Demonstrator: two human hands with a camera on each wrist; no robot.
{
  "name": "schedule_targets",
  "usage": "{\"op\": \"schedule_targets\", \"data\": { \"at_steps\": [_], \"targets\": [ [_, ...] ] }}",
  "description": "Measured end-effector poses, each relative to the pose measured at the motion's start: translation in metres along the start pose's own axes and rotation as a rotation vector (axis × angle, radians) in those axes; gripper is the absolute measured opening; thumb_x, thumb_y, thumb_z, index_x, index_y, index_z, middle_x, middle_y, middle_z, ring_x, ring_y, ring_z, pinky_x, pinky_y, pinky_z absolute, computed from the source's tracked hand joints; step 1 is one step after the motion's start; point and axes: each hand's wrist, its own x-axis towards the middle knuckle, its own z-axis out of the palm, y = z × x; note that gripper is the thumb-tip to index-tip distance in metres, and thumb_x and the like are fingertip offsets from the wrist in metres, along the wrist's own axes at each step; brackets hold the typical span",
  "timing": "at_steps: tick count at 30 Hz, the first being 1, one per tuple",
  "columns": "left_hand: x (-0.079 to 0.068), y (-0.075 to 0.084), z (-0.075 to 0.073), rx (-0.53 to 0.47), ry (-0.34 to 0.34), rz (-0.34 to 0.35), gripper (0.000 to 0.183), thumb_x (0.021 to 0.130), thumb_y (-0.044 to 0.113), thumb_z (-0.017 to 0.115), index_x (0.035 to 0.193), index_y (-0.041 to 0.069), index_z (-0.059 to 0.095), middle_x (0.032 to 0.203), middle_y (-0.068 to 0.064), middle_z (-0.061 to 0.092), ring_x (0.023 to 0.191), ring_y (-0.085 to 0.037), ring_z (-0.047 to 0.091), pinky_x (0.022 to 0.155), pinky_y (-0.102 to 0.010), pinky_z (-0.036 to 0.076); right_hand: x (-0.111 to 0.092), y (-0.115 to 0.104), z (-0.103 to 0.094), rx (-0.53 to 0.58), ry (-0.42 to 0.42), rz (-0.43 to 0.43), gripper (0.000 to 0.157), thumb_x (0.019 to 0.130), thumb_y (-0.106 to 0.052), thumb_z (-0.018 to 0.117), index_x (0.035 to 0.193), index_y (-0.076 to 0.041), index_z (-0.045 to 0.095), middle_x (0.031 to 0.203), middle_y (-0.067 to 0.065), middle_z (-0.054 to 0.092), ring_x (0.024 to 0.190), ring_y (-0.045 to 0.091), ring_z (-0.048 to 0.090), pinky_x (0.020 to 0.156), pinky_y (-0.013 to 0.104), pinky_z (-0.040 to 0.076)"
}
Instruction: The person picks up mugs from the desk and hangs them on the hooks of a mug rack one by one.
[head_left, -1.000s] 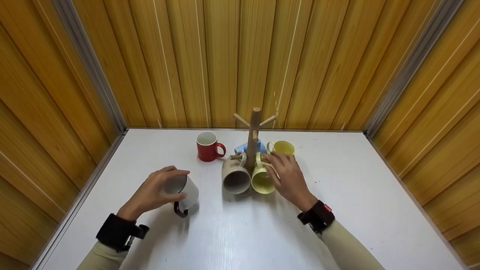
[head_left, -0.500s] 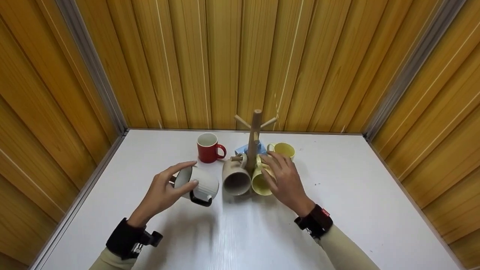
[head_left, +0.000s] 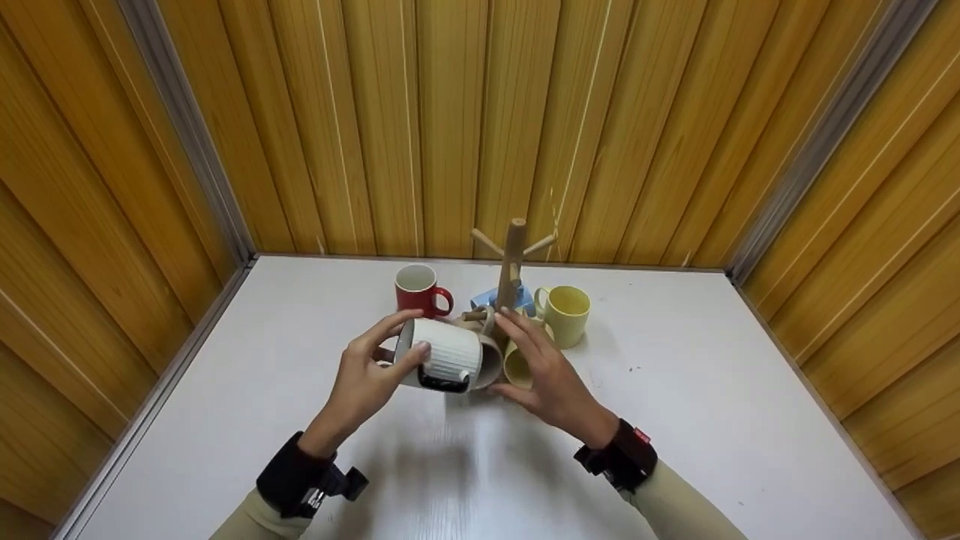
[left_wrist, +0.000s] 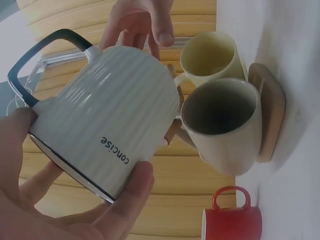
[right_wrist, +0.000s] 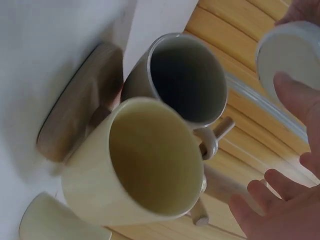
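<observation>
My left hand [head_left: 361, 379] grips a white ribbed mug [head_left: 454, 351] by its rim, fingers and thumb on opposite sides. The mug lies sideways in the air, base towards the right, its black handle on the near side; "concise" is printed on it in the left wrist view. Beside its base is my right hand [head_left: 551, 382], thumb and fingers spread; whether the thumb touches the base I cannot tell. Behind stands a wooden mug tree [head_left: 513, 262]. On its lower pegs hang a beige mug [left_wrist: 232, 152] and a pale yellow mug [right_wrist: 95, 175], mouths facing me.
A red mug [head_left: 411, 289] stands at the back left of the tree. Behind the tree is a light blue object [head_left: 486, 299], partly hidden. Another yellow mug [head_left: 570, 326] stands upright to the right. Wood-patterned walls [head_left: 442, 112] enclose the white table [head_left: 712, 375].
My left hand has lifted the white mug rightwards towards the tree, turning it sideways. The right hand has left the hanging yellow mug's handle and moved left to the white mug's base.
</observation>
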Motion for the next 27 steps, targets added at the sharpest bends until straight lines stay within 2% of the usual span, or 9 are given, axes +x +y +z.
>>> {"op": "schedule_targets", "data": {
  "at_steps": [6,11,17,23,27],
  "targets": [
    [0.006,0.003,0.023,-0.071,0.036,-0.034,0.042,0.092,0.020,0.079,0.133,0.019,0.068,0.126,-0.008,0.069,0.104,-0.023,0.068,0.074,-0.034,0.059,0.000,-0.010,0.002,0.133,-0.003,0.008,0.111,0.072,-0.018,0.095,0.162,-0.013,0.029,0.165,0.009,0.031,0.150,0.028,0.032,0.118,0.044,0.035],
    [0.010,0.002,0.037,-0.128,0.044,-0.060,0.042,0.094,0.021,0.077,0.134,0.015,0.067,0.123,-0.012,0.071,0.111,-0.023,0.067,0.078,-0.032,0.059,-0.001,-0.012,0.003,0.195,0.034,0.018,0.111,0.071,-0.015,0.095,0.160,-0.010,0.029,0.162,0.015,0.034,0.149,0.031,0.033,0.118,0.044,0.036],
    [0.011,0.000,0.050,-0.173,0.008,-0.112,0.041,0.097,0.024,0.073,0.136,0.016,0.065,0.121,-0.017,0.071,0.114,-0.024,0.066,0.081,-0.032,0.056,-0.003,-0.008,0.004,0.189,0.114,-0.007,0.106,0.068,-0.010,0.097,0.156,-0.010,0.037,0.156,0.018,0.043,0.145,0.030,0.041,0.117,0.036,0.037],
    [0.012,0.000,0.055,-0.205,-0.029,-0.179,0.041,0.098,0.029,0.072,0.137,0.021,0.065,0.130,-0.013,0.066,0.116,-0.025,0.065,0.078,-0.034,0.057,-0.005,-0.004,0.005,0.186,0.142,-0.027,0.094,0.070,-0.010,0.096,0.150,-0.011,0.046,0.150,0.023,0.048,0.141,0.031,0.045,0.115,0.028,0.038],
    [0.013,0.001,0.056,-0.189,-0.091,-0.205,0.042,0.100,0.036,0.068,0.140,0.025,0.061,0.136,-0.010,0.059,0.119,-0.024,0.062,0.079,-0.038,0.057,-0.009,0.000,0.001,0.172,0.152,-0.039,0.087,0.072,-0.013,0.095,0.146,-0.011,0.050,0.147,0.023,0.050,0.138,0.032,0.048,0.114,0.026,0.037]
  ]
}}
